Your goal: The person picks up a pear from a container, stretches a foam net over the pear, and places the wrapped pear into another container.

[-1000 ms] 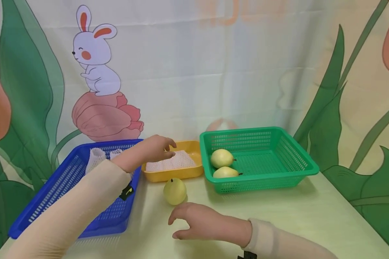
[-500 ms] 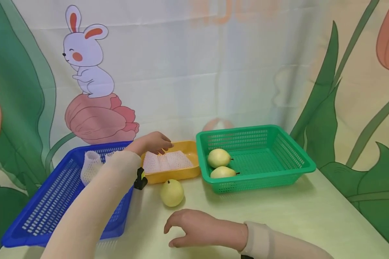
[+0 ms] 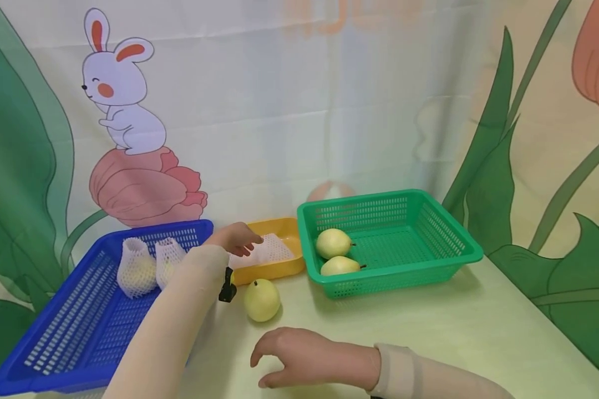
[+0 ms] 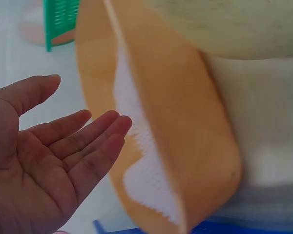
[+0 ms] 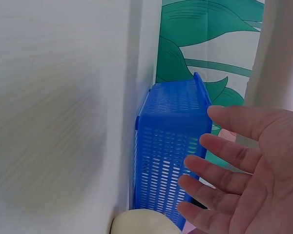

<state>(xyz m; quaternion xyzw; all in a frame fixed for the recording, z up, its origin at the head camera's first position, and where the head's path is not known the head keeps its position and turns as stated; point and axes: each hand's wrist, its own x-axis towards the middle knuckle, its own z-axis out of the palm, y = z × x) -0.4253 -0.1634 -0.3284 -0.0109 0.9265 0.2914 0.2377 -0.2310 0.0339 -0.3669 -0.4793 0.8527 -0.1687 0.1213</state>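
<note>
My left hand (image 3: pixel 236 238) is over the yellow tray (image 3: pixel 274 270), its fingers loosely bent with nothing held, as the left wrist view also shows. White foam net sleeves (image 3: pixel 278 249) lie in that tray, partly covered by the hand in the head view. One bare pear (image 3: pixel 262 300) stands on the table in front of the tray, stem up. Nearest to it is my right hand (image 3: pixel 306 357), low over the table with thumb and fingers apart and nothing between them. In the right wrist view the pear (image 5: pixel 145 223) shows at the bottom edge.
A blue basket (image 3: pixel 55 310) at the left holds two net-wrapped pears (image 3: pixel 137 268); my left forearm crosses over it. At the right stands a green basket (image 3: pixel 404 270) with two bare pears (image 3: pixel 334 244). A printed curtain (image 3: pixel 259 111) hangs behind the table.
My left hand has dipped lower over the yellow tray. The right hand keeps nearly the same pose beside the pear. The head view has turned slightly, and more of the wrapped pears shows.
</note>
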